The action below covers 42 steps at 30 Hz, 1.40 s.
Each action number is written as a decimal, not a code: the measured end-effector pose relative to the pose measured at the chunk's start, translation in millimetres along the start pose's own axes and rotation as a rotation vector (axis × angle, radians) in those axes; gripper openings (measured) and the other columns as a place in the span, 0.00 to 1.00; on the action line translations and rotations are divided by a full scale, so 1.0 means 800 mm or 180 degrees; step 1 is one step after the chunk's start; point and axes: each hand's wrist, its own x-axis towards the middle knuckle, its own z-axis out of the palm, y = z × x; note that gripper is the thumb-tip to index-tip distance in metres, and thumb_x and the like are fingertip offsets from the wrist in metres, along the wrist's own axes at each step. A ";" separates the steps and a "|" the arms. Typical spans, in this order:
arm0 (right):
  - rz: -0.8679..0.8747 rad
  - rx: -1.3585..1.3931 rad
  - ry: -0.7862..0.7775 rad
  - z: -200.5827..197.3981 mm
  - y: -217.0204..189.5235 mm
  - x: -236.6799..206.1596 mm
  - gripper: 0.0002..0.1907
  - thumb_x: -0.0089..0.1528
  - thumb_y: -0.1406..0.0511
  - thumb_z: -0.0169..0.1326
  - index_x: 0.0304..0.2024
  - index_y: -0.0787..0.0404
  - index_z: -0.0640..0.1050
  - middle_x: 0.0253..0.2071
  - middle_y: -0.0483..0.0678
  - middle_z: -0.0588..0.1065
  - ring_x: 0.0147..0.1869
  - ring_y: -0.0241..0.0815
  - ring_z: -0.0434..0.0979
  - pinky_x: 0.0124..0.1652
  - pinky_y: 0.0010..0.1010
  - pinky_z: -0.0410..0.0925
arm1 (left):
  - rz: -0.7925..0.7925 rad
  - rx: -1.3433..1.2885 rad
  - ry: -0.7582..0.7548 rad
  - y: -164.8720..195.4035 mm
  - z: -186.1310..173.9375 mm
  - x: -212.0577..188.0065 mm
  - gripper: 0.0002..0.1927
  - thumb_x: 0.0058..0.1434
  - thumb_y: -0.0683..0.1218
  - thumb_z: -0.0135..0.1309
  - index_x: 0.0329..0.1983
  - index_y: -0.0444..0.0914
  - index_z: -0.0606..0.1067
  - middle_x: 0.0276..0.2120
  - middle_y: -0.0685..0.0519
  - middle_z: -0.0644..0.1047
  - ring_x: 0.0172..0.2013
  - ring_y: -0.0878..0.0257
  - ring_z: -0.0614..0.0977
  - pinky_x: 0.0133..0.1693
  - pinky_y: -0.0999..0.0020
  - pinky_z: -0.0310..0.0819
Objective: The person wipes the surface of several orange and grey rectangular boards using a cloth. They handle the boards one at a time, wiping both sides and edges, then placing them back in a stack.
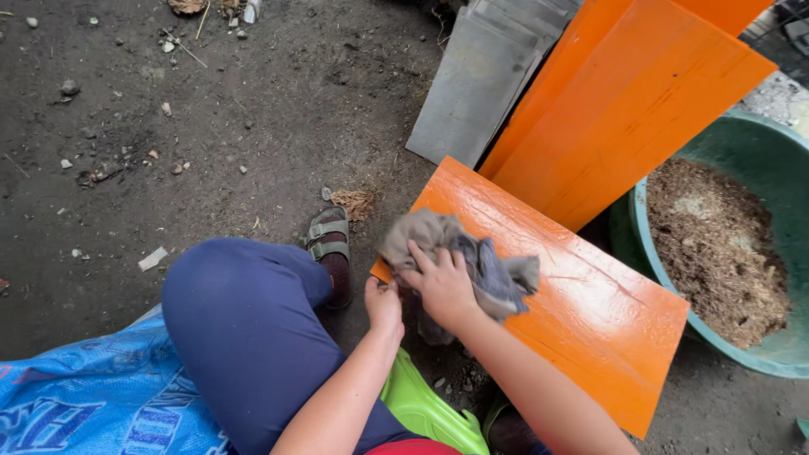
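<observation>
Orange board [581,295] lies across the lower middle and right of the head view, glossy and wet-looking, its near corner resting by the person's knees. On its upper-left end the right hand [442,286] presses a crumpled grey rag [472,257], fingers spread and curled over the cloth so that it is gripped against the surface. The left hand [383,305] pinches the board's near-left edge, fingers closed on it to steady it. Wiping of the board looks to be the step in hand, begun at the near end, and I judge the next stroke calls for firm, even pressure along the length while the edge is held from sliding. More orange boards [624,93] lean at the upper right, with grey panels [480,80] behind them. At the right edge sits a green basin [758,147] of brown sawdust-like matter. Lower left shows a blue sack [93,396], a dark-blue trouser leg [244,329], a sandalled foot [330,244] and bare dirt ground [211,109]
</observation>
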 end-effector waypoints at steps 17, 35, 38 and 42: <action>-0.0986 -0.0117 -0.0257 -0.024 -0.009 0.031 0.20 0.59 0.62 0.50 0.51 0.38 0.82 0.71 0.42 0.64 0.58 0.54 0.68 0.55 0.47 0.60 | 0.0195 -0.0133 0.0154 -0.004 -0.024 0.003 0.28 0.63 0.30 0.36 0.68 0.25 0.63 0.62 0.40 0.70 0.60 0.53 0.71 0.59 0.64 0.64; -0.0150 -0.0219 -0.0894 -0.009 0.034 -0.189 0.23 0.56 0.62 0.51 0.54 0.37 0.78 0.75 0.42 0.51 0.69 0.58 0.62 0.60 0.56 0.59 | 0.2188 0.1459 0.0247 0.092 -0.012 0.066 0.23 0.71 0.40 0.45 0.69 0.32 0.67 0.68 0.42 0.68 0.69 0.52 0.68 0.69 0.61 0.56; -0.0003 -0.0164 -0.1032 -0.002 0.098 -0.299 0.30 0.51 0.62 0.55 0.57 0.32 0.79 0.77 0.38 0.54 0.68 0.56 0.62 0.59 0.56 0.61 | 0.1789 0.2019 -0.0285 0.078 0.000 0.072 0.24 0.74 0.49 0.44 0.70 0.33 0.66 0.68 0.42 0.69 0.69 0.51 0.69 0.69 0.59 0.59; 0.0741 -0.0548 -0.1366 -0.013 0.178 -0.423 0.32 0.48 0.61 0.60 0.55 0.27 0.78 0.75 0.32 0.58 0.67 0.50 0.65 0.59 0.51 0.63 | 0.1702 0.3834 -0.0312 0.076 0.011 0.052 0.30 0.72 0.60 0.38 0.70 0.39 0.65 0.68 0.43 0.66 0.66 0.46 0.66 0.62 0.52 0.61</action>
